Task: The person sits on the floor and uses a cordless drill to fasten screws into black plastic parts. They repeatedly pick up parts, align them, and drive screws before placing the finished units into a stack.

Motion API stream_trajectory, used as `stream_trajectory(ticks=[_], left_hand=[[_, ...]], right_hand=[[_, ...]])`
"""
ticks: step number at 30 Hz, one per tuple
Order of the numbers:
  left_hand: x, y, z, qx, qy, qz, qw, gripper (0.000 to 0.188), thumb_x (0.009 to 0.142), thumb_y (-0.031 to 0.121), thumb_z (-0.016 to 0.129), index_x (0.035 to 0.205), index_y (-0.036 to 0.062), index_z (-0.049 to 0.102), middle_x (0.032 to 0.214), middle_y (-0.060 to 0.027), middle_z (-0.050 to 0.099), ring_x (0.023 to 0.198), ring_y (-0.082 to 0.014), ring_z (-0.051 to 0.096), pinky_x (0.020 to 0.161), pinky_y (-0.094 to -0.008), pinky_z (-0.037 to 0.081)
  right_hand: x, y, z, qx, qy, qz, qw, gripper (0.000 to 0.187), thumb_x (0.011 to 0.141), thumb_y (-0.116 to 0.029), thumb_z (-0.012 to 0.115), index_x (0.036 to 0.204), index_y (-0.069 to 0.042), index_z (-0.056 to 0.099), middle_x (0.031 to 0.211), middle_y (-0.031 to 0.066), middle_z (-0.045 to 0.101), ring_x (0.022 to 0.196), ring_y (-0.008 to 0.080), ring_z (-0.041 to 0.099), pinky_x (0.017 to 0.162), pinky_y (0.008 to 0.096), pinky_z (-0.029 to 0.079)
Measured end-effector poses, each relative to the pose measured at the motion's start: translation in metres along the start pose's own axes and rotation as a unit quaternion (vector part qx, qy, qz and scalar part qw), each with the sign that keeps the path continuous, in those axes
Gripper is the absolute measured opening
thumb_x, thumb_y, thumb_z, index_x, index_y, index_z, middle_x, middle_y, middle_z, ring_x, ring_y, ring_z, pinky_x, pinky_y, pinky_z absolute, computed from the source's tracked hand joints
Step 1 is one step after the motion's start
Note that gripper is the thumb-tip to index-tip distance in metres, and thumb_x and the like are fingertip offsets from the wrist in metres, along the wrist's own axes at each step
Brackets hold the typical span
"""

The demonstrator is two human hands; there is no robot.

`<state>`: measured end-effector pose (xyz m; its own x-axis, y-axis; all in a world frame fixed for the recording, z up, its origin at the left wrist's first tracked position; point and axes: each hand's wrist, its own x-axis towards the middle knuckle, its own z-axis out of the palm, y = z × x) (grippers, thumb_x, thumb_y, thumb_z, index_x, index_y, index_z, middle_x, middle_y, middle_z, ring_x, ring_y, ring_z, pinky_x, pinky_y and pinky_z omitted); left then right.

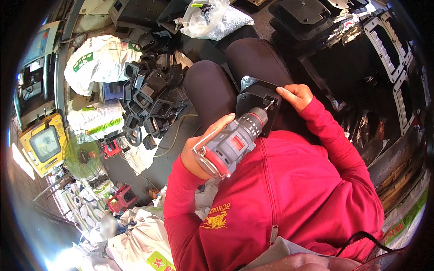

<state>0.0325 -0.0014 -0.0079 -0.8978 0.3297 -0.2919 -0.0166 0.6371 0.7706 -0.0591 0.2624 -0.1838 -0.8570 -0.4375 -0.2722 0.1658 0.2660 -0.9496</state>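
My left hand (pixel 205 143) is wrapped round a grey and red cordless drill (pixel 233 142), whose chuck points up and to the right. The tip of the drill meets a black box-shaped part with a flat flange (pixel 254 100), resting over my lap. My right hand (pixel 296 95) grips that black part at its right edge, thumb on top. Where the bit enters or touches the part is too small to tell.
A heap of black frame-like parts (pixel 151 92) lies to the left, beside white sacks (pixel 101 61). A clear bag of small metal pieces (pixel 214 20) sits ahead. A green fan (pixel 82 155) stands at left. Grey metal frames (pixel 389 49) are at right.
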Motion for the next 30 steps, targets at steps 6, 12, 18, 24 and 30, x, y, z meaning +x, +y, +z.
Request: stream_trajectory(ticks=[6,12,18,24,30], left_hand=[[0.002,0.002,-0.005,-0.023,-0.018,-0.005,1.000,0.081,0.065,0.016,0.079,0.136,0.0039,0.040,0.123,-0.0125,0.058,0.101,-0.0245,0.065,0.084,-0.0314,0.053],[0.007,0.002,-0.008,-0.059,-0.038,-0.024,0.997,0.085,0.063,0.019,0.080,0.137,0.0069,0.040,0.123,-0.0104,0.059,0.102,-0.0258,0.064,0.082,-0.0328,0.054],[0.007,0.015,-0.008,0.088,-0.063,0.050,0.993,0.089,0.056,0.029,0.083,0.134,0.0110,0.043,0.119,-0.0076,0.061,0.091,-0.0262,0.067,0.073,-0.0337,0.055],[0.005,0.023,-0.002,0.082,-0.057,-0.021,0.995,0.090,0.053,0.030,0.084,0.132,0.0130,0.043,0.110,-0.0059,0.064,0.084,-0.0264,0.067,0.068,-0.0345,0.055],[0.007,0.010,0.013,0.037,-0.051,0.000,0.998,0.081,0.061,0.025,0.079,0.132,0.0111,0.042,0.112,-0.0066,0.061,0.092,-0.0259,0.064,0.077,-0.0353,0.053]], right_hand=[[-0.003,0.000,-0.002,-0.008,0.001,-0.019,1.000,0.046,0.091,-0.035,0.059,0.065,0.003,0.053,0.054,0.0029,0.035,0.055,0.0076,0.033,0.049,0.0317,0.031],[-0.005,-0.001,0.000,-0.006,0.011,-0.026,1.000,0.046,0.091,-0.034,0.059,0.063,0.002,0.051,0.054,0.0030,0.033,0.054,0.0077,0.032,0.048,0.0324,0.030],[-0.009,-0.002,0.005,-0.006,0.025,-0.004,1.000,0.048,0.091,-0.034,0.060,0.061,0.001,0.048,0.054,0.0026,0.031,0.055,0.0076,0.030,0.047,0.0326,0.029],[-0.011,-0.001,0.009,0.034,-0.001,0.010,0.999,0.047,0.091,-0.032,0.059,0.060,0.001,0.046,0.054,0.0010,0.032,0.056,0.0073,0.030,0.047,0.0324,0.029],[-0.010,0.002,0.009,0.050,-0.007,0.007,0.999,0.045,0.092,-0.033,0.058,0.063,0.002,0.051,0.054,0.0018,0.035,0.055,0.0069,0.034,0.048,0.0315,0.031]])
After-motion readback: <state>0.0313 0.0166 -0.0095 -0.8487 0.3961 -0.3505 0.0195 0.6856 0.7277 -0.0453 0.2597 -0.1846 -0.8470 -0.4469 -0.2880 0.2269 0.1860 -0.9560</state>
